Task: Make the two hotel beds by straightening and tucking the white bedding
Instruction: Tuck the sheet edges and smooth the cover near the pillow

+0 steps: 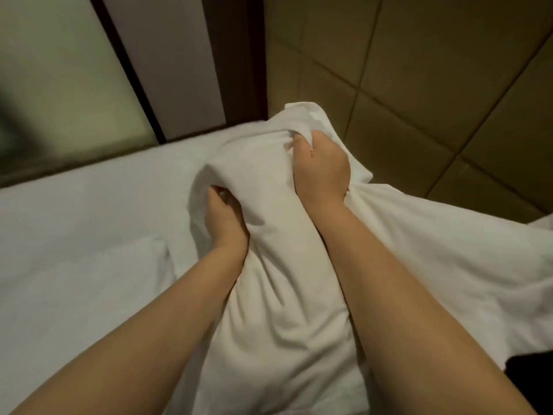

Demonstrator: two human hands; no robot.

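Tan wall panels (419, 70) adjoin a dark frame (239, 55) and frosted glass (59, 70).

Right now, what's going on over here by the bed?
A person is gripping a white pillow with both hands over the bed. The left hand clutches its left side, lower down. The right hand bunches the cloth near the top. Loose white fabric trails off to the right. The bed surface to the left looks fairly smooth.

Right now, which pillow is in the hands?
The bunched pillow in the centre: left hand and right hand both grip its top. The other pillow lies flat on the bed at left, untouched.
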